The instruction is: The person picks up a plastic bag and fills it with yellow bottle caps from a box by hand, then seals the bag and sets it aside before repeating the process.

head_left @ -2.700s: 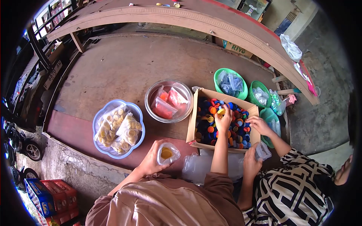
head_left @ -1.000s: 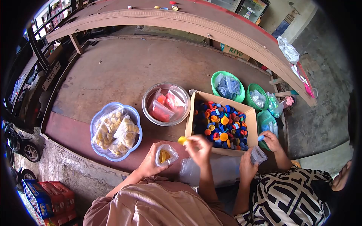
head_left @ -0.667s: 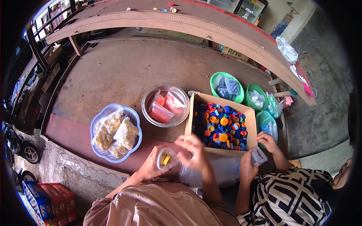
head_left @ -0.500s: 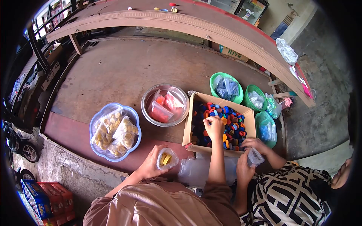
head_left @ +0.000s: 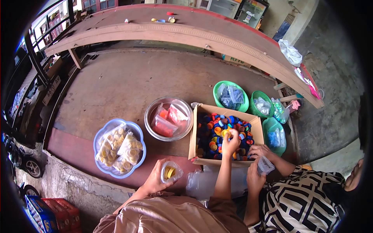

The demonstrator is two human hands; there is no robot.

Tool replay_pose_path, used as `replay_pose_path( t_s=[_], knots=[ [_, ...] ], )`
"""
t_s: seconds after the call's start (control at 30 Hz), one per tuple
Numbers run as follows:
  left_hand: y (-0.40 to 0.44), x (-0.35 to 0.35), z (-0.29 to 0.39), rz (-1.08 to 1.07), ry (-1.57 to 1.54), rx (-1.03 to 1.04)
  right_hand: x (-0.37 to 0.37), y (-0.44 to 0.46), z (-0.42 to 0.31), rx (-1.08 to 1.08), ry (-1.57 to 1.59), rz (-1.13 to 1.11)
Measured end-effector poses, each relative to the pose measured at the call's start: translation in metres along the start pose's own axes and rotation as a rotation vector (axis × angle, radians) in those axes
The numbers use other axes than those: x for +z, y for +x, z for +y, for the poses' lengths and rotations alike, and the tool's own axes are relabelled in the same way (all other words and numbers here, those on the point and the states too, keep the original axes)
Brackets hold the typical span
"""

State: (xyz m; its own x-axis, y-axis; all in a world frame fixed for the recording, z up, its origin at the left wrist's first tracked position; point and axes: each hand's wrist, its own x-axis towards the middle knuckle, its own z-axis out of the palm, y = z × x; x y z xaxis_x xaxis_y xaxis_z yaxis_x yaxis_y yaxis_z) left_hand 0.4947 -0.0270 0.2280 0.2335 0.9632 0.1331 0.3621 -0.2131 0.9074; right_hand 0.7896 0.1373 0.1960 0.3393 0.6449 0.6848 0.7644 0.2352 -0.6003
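My left hand [head_left: 156, 179] is closed around a small clear plastic bag [head_left: 178, 171], whose open mouth faces up. Inside it lie yellow bottle caps [head_left: 169, 173]. Over the cardboard box [head_left: 193, 136], my right hand [head_left: 232, 143] pinches a yellow bottle cap [head_left: 225, 133] between thumb and fingers. The box is filled with loose bottle caps [head_left: 217, 125] in blue, orange, red and yellow. At the box's right front corner, another person's hand [head_left: 261, 151] rests among the caps, while that person's other hand [head_left: 254, 176] holds a clear bag [head_left: 265, 166].
A blue basket [head_left: 143, 155] of bagged pale caps and a metal bowl [head_left: 147, 123] of bagged red caps stand left of the box. Green baskets [head_left: 246, 106] with bagged caps are at its right. Plastic bags [head_left: 206, 182] lie before it. A raised wooden ledge [head_left: 186, 35] spans the back.
My right hand has shifted slightly right and down, and a yellow cap now shows in its fingers. My left hand keeps hold of the bag. The camera view has tilted slightly upward.
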Motion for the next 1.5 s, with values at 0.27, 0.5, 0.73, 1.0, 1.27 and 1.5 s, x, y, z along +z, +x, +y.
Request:
replay_pose_path(
  t_s=[0.27, 0.5, 0.73, 1.0, 1.27, 1.5],
  knots=[
    [0.004, 0.005, 0.000, -0.019, 0.008, 0.025, -0.050, -0.084, -0.140, 0.034, 0.625, -0.418],
    [-0.004, 0.008, -0.008, 0.019, -0.030, 0.096, -0.056, -0.103, -0.167, -0.378, 0.466, -0.916],
    [-0.007, 0.008, -0.004, 0.045, -0.020, 0.091, -0.067, -0.082, -0.168, -0.306, 0.502, -0.897],
    [-0.006, 0.006, 0.004, -0.135, -0.091, 0.087, -0.053, -0.049, -0.158, -0.178, 0.620, -0.971],
    [-0.006, 0.007, -0.001, -0.131, -0.049, 0.062, 0.016, 0.033, -0.008, -0.119, -0.585, -0.598],
    [-0.004, 0.011, -0.005, -0.065, -0.052, 0.044, 0.038, 0.007, 0.043, -0.030, -0.370, -0.553]
  ],
)
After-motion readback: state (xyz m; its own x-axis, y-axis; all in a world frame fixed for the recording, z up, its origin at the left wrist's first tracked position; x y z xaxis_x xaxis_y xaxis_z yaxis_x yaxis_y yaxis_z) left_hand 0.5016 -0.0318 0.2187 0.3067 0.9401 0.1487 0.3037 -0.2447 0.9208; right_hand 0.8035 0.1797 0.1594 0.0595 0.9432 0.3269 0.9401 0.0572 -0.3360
